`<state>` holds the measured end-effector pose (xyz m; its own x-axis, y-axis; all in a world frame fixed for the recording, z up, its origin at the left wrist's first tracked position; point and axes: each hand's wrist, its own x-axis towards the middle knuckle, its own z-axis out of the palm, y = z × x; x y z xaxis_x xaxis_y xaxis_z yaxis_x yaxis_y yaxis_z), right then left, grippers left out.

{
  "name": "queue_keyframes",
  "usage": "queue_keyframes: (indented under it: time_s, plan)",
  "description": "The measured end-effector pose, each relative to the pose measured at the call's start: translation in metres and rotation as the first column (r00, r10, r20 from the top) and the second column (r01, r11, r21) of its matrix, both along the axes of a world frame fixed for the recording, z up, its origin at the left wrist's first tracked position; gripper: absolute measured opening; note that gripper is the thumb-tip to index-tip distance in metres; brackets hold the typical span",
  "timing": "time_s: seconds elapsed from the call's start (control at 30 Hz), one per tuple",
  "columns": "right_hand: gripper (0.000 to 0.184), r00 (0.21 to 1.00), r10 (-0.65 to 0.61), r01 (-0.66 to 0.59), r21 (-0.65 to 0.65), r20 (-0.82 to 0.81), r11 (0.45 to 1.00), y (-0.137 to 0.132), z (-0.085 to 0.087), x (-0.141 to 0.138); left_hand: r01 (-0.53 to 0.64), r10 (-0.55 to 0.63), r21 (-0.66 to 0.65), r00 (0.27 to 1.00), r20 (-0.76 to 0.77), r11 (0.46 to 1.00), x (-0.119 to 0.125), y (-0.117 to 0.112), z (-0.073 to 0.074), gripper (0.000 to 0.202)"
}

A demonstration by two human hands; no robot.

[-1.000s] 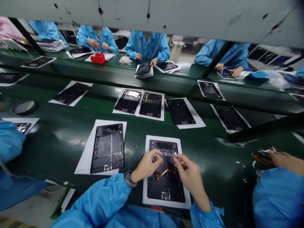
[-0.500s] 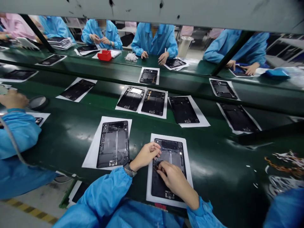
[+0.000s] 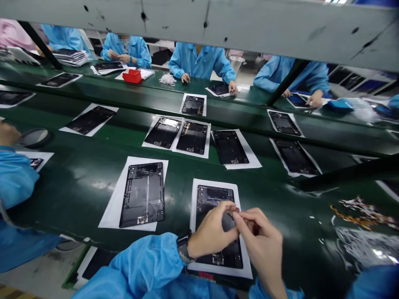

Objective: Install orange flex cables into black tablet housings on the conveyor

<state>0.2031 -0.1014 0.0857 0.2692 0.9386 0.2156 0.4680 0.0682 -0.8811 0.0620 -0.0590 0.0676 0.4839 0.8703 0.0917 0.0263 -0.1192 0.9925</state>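
A dark tablet back frame [image 3: 215,198] lies on a white sheet [image 3: 195,207] on the green belt right in front of me. Both my hands are raised just above its middle. My left hand [image 3: 212,232], with a watch on the wrist, has its fingers pinched together against the fingertips of my right hand [image 3: 263,245]. Between the fingertips sits something very small that I cannot make out. A second open tablet frame [image 3: 142,194] rests on its own sheet to the left.
Several more tablet frames on white sheets [image 3: 193,138] lie along the belts beyond. Workers in blue coats [image 3: 201,62] sit across. A red box [image 3: 132,76] stands at the far left. Loose orange flex strips [image 3: 358,209] lie at the right. A neighbour's blue sleeve [image 3: 15,182] is at left.
My hands have lifted from the tablet's left middle and come together above its centre, fingertips pinched. The orange flex piece I held a second ago is out of sight.
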Motion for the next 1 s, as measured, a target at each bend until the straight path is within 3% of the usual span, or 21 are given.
queue_keyframes:
  time_s: [0.1,0.2,0.3,0.4,0.47,0.53,0.63,0.67,0.73,0.83,0.9,1.0]
  plan:
    - [0.016,0.997,0.078,-0.077,-0.037,0.008,0.996,0.006,-0.008,-0.012,-0.052,0.052,0.006,0.997,-0.064,0.999,0.004,-0.001,-0.008,0.033]
    - [0.017,0.984,0.171,-0.177,-0.133,-0.053,0.975,0.009,-0.006,-0.009,0.037,-0.038,-0.027,0.999,-0.039,0.999,-0.004,0.001,-0.013,0.039]
    - [0.035,0.936,0.320,-0.348,-0.253,-0.147,0.903,0.012,0.003,0.003,0.224,-0.211,-0.182,0.973,0.093,0.957,-0.014,0.004,-0.012,0.026]
    - [0.042,0.858,0.489,-0.514,-0.294,-0.160,0.806,0.018,0.015,0.014,0.424,-0.365,-0.335,0.903,0.228,0.841,-0.021,0.011,-0.007,0.006]
    - [0.035,0.806,0.576,-0.588,-0.287,-0.134,0.756,0.023,0.021,0.016,0.473,-0.422,-0.347,0.880,0.216,0.810,-0.025,0.017,-0.004,0.010]
    - [0.029,0.772,0.624,-0.631,-0.258,-0.119,0.732,0.029,0.026,0.013,0.456,-0.437,-0.332,0.889,0.137,0.826,-0.028,0.021,-0.002,0.017]
    - [0.022,0.781,0.615,-0.624,-0.158,-0.109,0.765,0.036,0.023,0.006,0.411,-0.400,-0.344,0.910,0.106,0.844,-0.031,0.023,-0.002,0.011]
    - [0.018,0.798,0.591,-0.602,-0.109,-0.112,0.791,0.038,0.019,0.004,0.405,-0.384,-0.353,0.914,0.132,0.844,-0.031,0.023,-0.004,0.006]
    - [0.014,0.847,0.512,-0.521,-0.032,-0.142,0.853,0.042,0.008,0.002,0.390,-0.346,-0.369,0.920,0.182,0.844,-0.031,0.022,-0.008,0.015]
    - [0.020,0.911,0.340,-0.365,-0.068,-0.234,0.929,0.047,-0.013,0.003,0.340,-0.287,-0.420,0.940,0.185,0.842,-0.030,0.022,-0.017,0.027]
    - [0.028,0.917,0.288,-0.337,-0.149,-0.278,0.930,0.049,-0.022,0.006,0.283,-0.215,-0.450,0.957,0.197,0.847,-0.029,0.022,-0.024,0.028]
    - [0.034,0.889,0.337,-0.409,-0.208,-0.309,0.888,0.052,-0.024,0.010,0.213,-0.127,-0.464,0.969,0.211,0.860,-0.030,0.024,-0.032,0.031]
